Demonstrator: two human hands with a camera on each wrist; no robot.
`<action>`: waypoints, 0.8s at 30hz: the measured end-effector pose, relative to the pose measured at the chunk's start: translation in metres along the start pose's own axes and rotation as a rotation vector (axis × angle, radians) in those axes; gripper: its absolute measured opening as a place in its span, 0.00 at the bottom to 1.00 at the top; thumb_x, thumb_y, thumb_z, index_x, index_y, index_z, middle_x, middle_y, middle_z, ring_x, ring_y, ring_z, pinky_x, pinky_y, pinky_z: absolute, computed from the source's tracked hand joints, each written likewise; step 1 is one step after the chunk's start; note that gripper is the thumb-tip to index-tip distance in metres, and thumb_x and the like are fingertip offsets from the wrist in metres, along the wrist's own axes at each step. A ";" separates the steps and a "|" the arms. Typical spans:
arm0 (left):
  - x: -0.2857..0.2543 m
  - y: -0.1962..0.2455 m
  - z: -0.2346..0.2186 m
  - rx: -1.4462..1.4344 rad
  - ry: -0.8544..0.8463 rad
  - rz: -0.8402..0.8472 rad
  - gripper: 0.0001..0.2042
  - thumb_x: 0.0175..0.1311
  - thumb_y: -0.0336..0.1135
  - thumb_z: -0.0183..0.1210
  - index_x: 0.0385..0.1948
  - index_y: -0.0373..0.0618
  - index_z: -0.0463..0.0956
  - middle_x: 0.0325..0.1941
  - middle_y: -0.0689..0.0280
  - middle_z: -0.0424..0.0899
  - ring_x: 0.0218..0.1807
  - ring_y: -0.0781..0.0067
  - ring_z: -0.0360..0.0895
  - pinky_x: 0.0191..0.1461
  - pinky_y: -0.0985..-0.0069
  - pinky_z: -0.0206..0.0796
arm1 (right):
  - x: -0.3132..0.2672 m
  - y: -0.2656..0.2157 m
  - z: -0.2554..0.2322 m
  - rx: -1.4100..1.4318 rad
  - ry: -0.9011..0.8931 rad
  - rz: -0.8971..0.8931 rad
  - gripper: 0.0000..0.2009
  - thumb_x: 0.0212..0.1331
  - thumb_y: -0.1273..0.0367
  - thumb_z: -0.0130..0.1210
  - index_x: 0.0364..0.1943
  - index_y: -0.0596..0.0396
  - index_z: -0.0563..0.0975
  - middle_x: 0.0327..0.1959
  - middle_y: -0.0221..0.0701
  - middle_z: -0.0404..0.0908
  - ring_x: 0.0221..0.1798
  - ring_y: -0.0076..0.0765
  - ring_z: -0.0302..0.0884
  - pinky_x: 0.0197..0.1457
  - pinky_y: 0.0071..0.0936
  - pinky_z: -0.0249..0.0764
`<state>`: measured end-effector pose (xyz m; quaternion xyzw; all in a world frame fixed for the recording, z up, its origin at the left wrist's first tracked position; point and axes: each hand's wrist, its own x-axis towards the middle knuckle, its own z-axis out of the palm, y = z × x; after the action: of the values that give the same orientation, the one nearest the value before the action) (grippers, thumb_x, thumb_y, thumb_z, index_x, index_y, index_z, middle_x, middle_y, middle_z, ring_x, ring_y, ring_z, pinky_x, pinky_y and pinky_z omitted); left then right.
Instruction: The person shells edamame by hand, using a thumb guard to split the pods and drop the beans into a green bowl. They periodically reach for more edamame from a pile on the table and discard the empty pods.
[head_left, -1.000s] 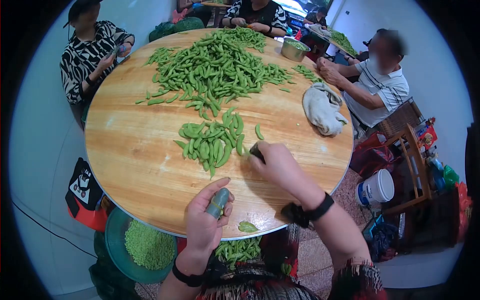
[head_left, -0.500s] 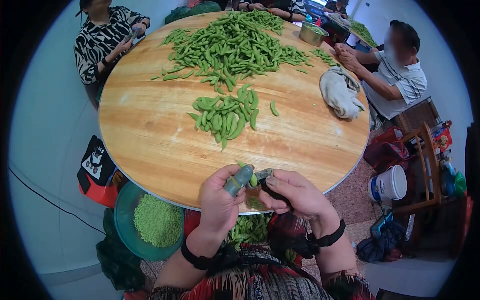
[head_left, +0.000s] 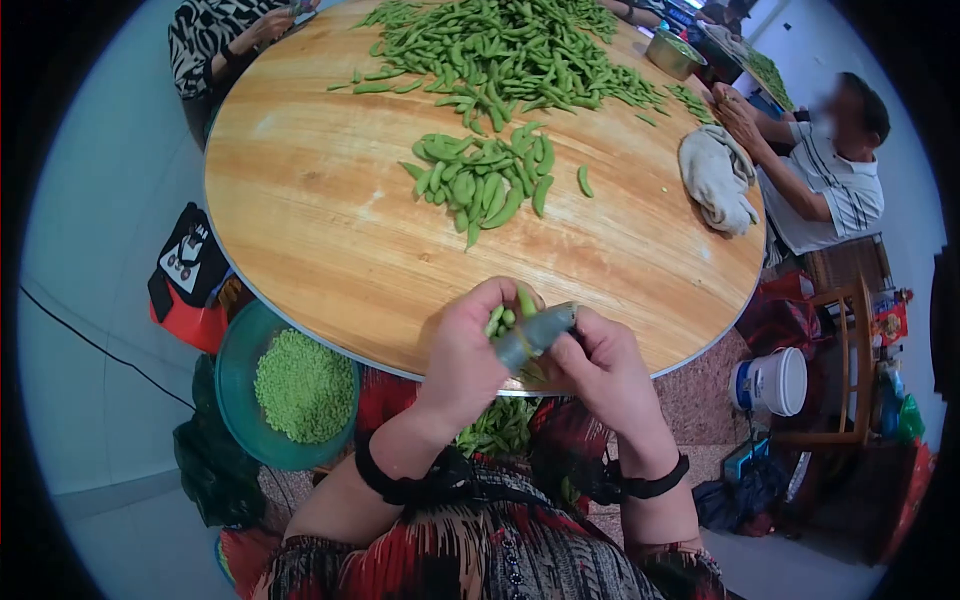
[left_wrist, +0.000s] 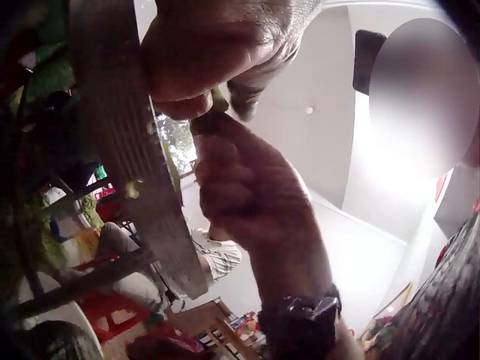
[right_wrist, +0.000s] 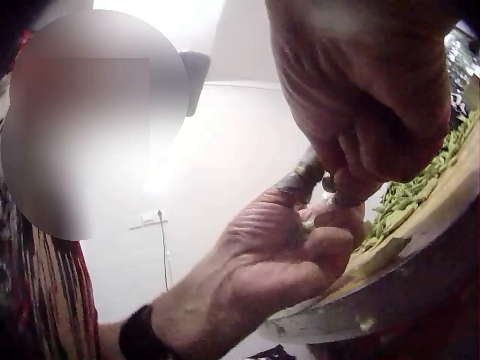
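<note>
Over the near edge of the round table, my two hands meet. My left hand (head_left: 462,345) grips a few green soybean pods (head_left: 497,321), its thumb wearing a grey rubber thumb guard (head_left: 528,342) with a yellowish band. My right hand (head_left: 610,370) has its fingers curled at the guard's tip, around a small dark tool mostly hidden in them. The right wrist view shows the left thumb guard (right_wrist: 301,177) against the right fingers. A small pile of pods (head_left: 485,185) lies ahead on the table (head_left: 330,270).
A large heap of pods (head_left: 510,55) covers the far side. A grey cloth (head_left: 717,180) and a metal bowl (head_left: 675,55) are at the right. Lower left stands a green basin (head_left: 235,400) of shelled beans (head_left: 305,385). More pods (head_left: 497,425) lie below the table edge. Other people sit around.
My right hand came back from the small pile to my left hand, which now holds pods. The hands have since drawn closer together, the left thumb turning toward the right hand. The head view has tilted down.
</note>
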<state>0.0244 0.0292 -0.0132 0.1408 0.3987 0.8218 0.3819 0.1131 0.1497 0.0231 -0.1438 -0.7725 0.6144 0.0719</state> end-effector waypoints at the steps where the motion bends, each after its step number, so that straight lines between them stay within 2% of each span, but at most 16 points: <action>1: 0.003 -0.005 -0.001 0.279 0.028 0.141 0.09 0.55 0.20 0.52 0.38 0.39 0.71 0.32 0.69 0.75 0.23 0.89 0.64 0.21 0.92 0.52 | 0.001 0.005 0.003 -0.101 0.086 -0.054 0.09 0.62 0.68 0.48 0.27 0.56 0.73 0.17 0.20 0.69 0.19 0.11 0.59 0.21 0.14 0.56; 2: 0.005 -0.006 -0.002 0.561 0.053 0.281 0.11 0.54 0.19 0.53 0.39 0.40 0.71 0.33 0.69 0.75 0.24 0.89 0.66 0.22 0.92 0.54 | 0.003 0.003 0.003 -0.102 0.080 -0.053 0.09 0.62 0.68 0.48 0.27 0.56 0.73 0.17 0.20 0.69 0.19 0.11 0.59 0.21 0.14 0.56; 3: 0.005 -0.005 -0.002 0.560 0.055 0.282 0.11 0.54 0.19 0.53 0.39 0.40 0.71 0.33 0.69 0.75 0.24 0.89 0.66 0.22 0.92 0.54 | 0.006 0.000 0.002 0.057 0.052 0.059 0.10 0.62 0.67 0.48 0.26 0.56 0.73 0.16 0.20 0.69 0.19 0.12 0.60 0.21 0.15 0.56; 5: 0.003 -0.001 0.000 0.392 0.196 0.104 0.14 0.52 0.17 0.53 0.41 0.42 0.72 0.34 0.70 0.75 0.25 0.89 0.67 0.23 0.92 0.56 | 0.011 -0.005 0.000 0.209 0.026 0.172 0.11 0.62 0.66 0.49 0.25 0.56 0.73 0.16 0.20 0.69 0.19 0.12 0.60 0.21 0.15 0.57; 8: 0.004 0.009 0.000 0.247 0.185 0.094 0.14 0.54 0.17 0.51 0.43 0.41 0.72 0.33 0.68 0.76 0.24 0.87 0.66 0.21 0.92 0.53 | 0.020 -0.009 -0.002 0.368 -0.001 0.280 0.12 0.62 0.65 0.48 0.23 0.56 0.73 0.15 0.19 0.68 0.19 0.12 0.60 0.22 0.15 0.57; 10: 0.007 0.010 -0.007 0.068 0.204 0.078 0.14 0.55 0.18 0.49 0.43 0.41 0.73 0.33 0.68 0.76 0.23 0.87 0.65 0.20 0.92 0.51 | 0.035 -0.009 -0.014 0.036 -0.250 0.173 0.14 0.62 0.63 0.48 0.22 0.56 0.73 0.14 0.20 0.69 0.19 0.13 0.62 0.22 0.16 0.58; 11: 0.008 0.011 -0.010 -0.104 0.223 0.059 0.14 0.56 0.18 0.48 0.43 0.40 0.73 0.33 0.67 0.76 0.23 0.86 0.64 0.20 0.92 0.50 | 0.048 -0.018 -0.022 -0.115 -0.217 0.200 0.17 0.62 0.61 0.48 0.21 0.58 0.73 0.13 0.24 0.70 0.19 0.16 0.65 0.23 0.19 0.62; 12: 0.009 0.012 -0.013 -0.109 0.223 0.058 0.14 0.56 0.18 0.48 0.43 0.40 0.73 0.33 0.67 0.76 0.23 0.86 0.64 0.20 0.92 0.50 | 0.068 -0.009 -0.028 -0.364 -0.049 0.116 0.17 0.59 0.59 0.50 0.21 0.60 0.74 0.14 0.33 0.73 0.19 0.29 0.71 0.25 0.27 0.66; 13: 0.009 0.014 -0.015 -0.093 0.200 0.057 0.13 0.57 0.19 0.47 0.42 0.40 0.74 0.33 0.66 0.76 0.22 0.86 0.64 0.19 0.92 0.48 | 0.090 -0.007 -0.033 -0.680 0.099 -0.091 0.16 0.56 0.60 0.51 0.23 0.61 0.75 0.17 0.44 0.75 0.23 0.47 0.75 0.29 0.37 0.70; 14: 0.010 0.016 -0.016 -0.077 0.178 0.055 0.12 0.58 0.20 0.46 0.41 0.40 0.75 0.33 0.65 0.76 0.22 0.86 0.63 0.19 0.92 0.46 | 0.105 -0.004 -0.036 -0.682 0.098 -0.088 0.16 0.56 0.60 0.51 0.23 0.61 0.75 0.17 0.44 0.75 0.23 0.47 0.75 0.29 0.37 0.70; 16: 0.009 0.016 -0.016 -0.017 0.180 0.034 0.12 0.57 0.19 0.47 0.40 0.40 0.76 0.32 0.66 0.76 0.23 0.86 0.64 0.20 0.92 0.48 | 0.126 0.001 -0.037 -1.020 0.159 -0.246 0.15 0.53 0.62 0.53 0.23 0.63 0.74 0.21 0.48 0.76 0.27 0.57 0.74 0.31 0.44 0.70; 18: 0.008 0.016 -0.012 0.044 0.174 0.017 0.13 0.57 0.18 0.47 0.40 0.40 0.77 0.32 0.67 0.76 0.25 0.86 0.66 0.22 0.92 0.50 | 0.133 0.002 -0.033 -1.076 0.154 -0.222 0.14 0.52 0.62 0.54 0.24 0.63 0.74 0.22 0.49 0.76 0.28 0.57 0.74 0.33 0.45 0.70; 20: 0.008 0.013 -0.005 0.381 0.154 0.117 0.13 0.55 0.18 0.52 0.41 0.42 0.78 0.29 0.70 0.75 0.29 0.83 0.68 0.27 0.89 0.59 | 0.132 0.002 -0.035 -1.134 0.144 -0.194 0.14 0.51 0.63 0.55 0.24 0.64 0.73 0.23 0.50 0.76 0.29 0.57 0.74 0.34 0.47 0.70; 21: 0.007 0.012 -0.006 0.379 0.155 0.115 0.13 0.55 0.18 0.52 0.41 0.42 0.78 0.29 0.70 0.75 0.29 0.83 0.68 0.27 0.89 0.59 | 0.125 0.004 -0.038 -1.101 0.144 -0.200 0.14 0.50 0.63 0.55 0.25 0.64 0.73 0.22 0.50 0.76 0.28 0.55 0.75 0.33 0.44 0.71; 23: 0.006 0.009 -0.011 0.654 -0.040 0.238 0.16 0.51 0.20 0.57 0.43 0.43 0.77 0.27 0.71 0.73 0.32 0.80 0.71 0.34 0.83 0.64 | 0.107 0.001 -0.043 -1.067 0.144 -0.208 0.13 0.49 0.64 0.56 0.26 0.64 0.73 0.21 0.49 0.75 0.26 0.52 0.75 0.32 0.41 0.71; 24: 0.004 0.012 -0.008 0.655 -0.039 0.238 0.16 0.51 0.20 0.57 0.43 0.43 0.77 0.27 0.71 0.73 0.32 0.80 0.71 0.34 0.83 0.64 | 0.093 -0.006 -0.043 -0.848 0.075 -0.052 0.13 0.50 0.65 0.56 0.26 0.64 0.74 0.19 0.44 0.75 0.24 0.44 0.75 0.30 0.36 0.70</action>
<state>0.0111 0.0235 -0.0094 0.3170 0.6147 0.6861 0.2256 0.0366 0.2175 0.0334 -0.1634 -0.9569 0.2346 0.0498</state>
